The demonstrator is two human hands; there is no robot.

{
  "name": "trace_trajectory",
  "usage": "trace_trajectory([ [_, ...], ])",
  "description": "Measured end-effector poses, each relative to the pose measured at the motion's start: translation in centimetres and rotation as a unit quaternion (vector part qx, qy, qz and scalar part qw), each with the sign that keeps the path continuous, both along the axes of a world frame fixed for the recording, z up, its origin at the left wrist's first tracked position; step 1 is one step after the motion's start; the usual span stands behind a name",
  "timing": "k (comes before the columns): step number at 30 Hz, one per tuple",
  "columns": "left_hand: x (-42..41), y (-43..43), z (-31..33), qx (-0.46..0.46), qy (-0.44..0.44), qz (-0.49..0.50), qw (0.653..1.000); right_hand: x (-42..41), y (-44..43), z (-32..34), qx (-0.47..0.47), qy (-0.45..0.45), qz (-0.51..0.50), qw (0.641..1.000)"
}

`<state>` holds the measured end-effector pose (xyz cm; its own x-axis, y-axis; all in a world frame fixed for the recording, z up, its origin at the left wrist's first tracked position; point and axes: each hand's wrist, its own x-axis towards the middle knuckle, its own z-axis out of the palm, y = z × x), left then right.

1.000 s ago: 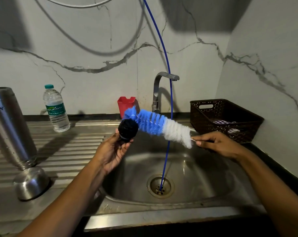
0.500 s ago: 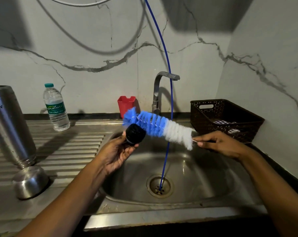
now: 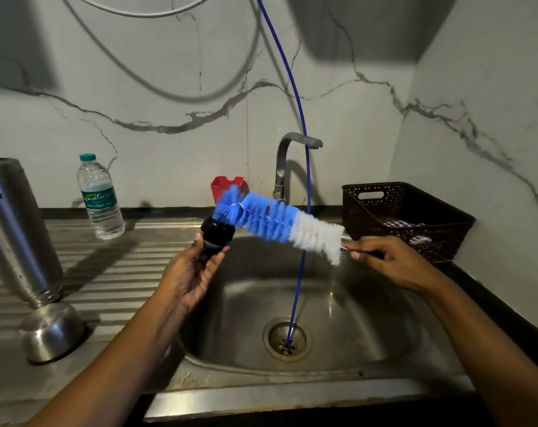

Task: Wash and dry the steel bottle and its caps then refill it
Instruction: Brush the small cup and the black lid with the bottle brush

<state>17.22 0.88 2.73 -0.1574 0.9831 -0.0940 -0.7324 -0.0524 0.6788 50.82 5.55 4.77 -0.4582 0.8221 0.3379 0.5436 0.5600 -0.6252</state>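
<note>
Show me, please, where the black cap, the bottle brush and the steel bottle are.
black cap (image 3: 217,234), head view, on its rounded side.
bottle brush (image 3: 269,218), head view, on the blue bristles.
steel bottle (image 3: 18,235), head view, on its side wall.

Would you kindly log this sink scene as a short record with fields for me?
left hand: holds the black cap over the sink
right hand: pinches the bottle brush by its handle
contact: the blue bristle tip meets the cap's top
steel bottle: neck down on the drainboard
steel cap: rim down beside the bottle
tap: no water seen running
blue hose: hangs into the drain
</note>
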Motion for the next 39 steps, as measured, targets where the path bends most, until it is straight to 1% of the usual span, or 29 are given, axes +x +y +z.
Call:
trace_trajectory([
  [4, 0.9, 0.0, -0.3, 0.008, 0.012, -0.009, 1.0, -1.8, -0.5, -0.2, -0.006, 0.007, 0.002, 1.0],
  [6, 0.7, -0.1, -0.2, 0.014, 0.0, 0.005, 1.0, -2.6, -0.7, -0.3, -0.007, 0.002, 0.009, 1.0],
  [8, 0.1, 0.0, -0.1, 0.018, -0.018, 0.02, 0.999, -1.6, -0.8, 0.1, -0.02, 0.009, 0.007, 1.0],
  [11, 0.4, 0.0, -0.1, 0.012, -0.012, 0.001, 1.0, -0.7, -0.9, 0.2, -0.044, -0.004, 0.009, 0.999],
  [13, 0.9, -0.1, -0.3, 0.009, 0.0, -0.018, 1.0, -2.2, -1.0, -0.2, -0.032, -0.013, 0.015, 0.999],
  [15, 0.7, -0.1, -0.4, 0.003, -0.004, -0.013, 1.0, -3.2, -0.9, -0.4, -0.017, -0.015, 0.022, 0.999],
  [17, 0.0, 0.1, -0.5, -0.005, -0.011, 0.007, 1.0, -2.3, -1.0, -0.1, -0.023, -0.016, 0.021, 0.999],
  [19, -0.1, 0.1, -0.5, -0.005, -0.012, 0.005, 1.0, -1.3, -1.1, 0.1, -0.041, -0.015, 0.022, 0.999],
  [22, 0.7, -0.1, -0.2, -0.004, 0.003, -0.016, 1.0, -2.8, -1.1, -0.4, -0.04, 0.01, 0.017, 0.999],
  [24, 0.5, -0.1, -0.1, 0.003, 0.006, -0.006, 1.0, -3.6, -0.9, -0.7, -0.044, 0.024, 0.016, 0.999],
  [27, -0.5, 0.5, -0.5, 0.007, 0.008, 0.02, 1.0, -2.1, -0.8, -0.4, -0.069, 0.047, -0.003, 0.997],
  [31, 0.9, 0.1, -0.4, 0.03, 0.053, -0.007, 0.998, -3.1, -1.0, -0.6, -0.078, 0.041, 0.013, 0.996],
  [32, 1.0, -0.1, -0.3, 0.034, 0.055, -0.007, 0.998, -3.6, -1.0, -0.6, -0.083, 0.041, 0.019, 0.996],
  [36, -0.2, 0.2, -0.4, 0.043, 0.012, 0.018, 0.999, -2.4, -1.0, -0.3, -0.088, 0.052, 0.012, 0.995],
  [39, 0.7, 0.0, -0.4, 0.052, 0.036, -0.009, 0.998, -2.5, -1.1, -0.5, -0.09, 0.044, 0.014, 0.995],
])
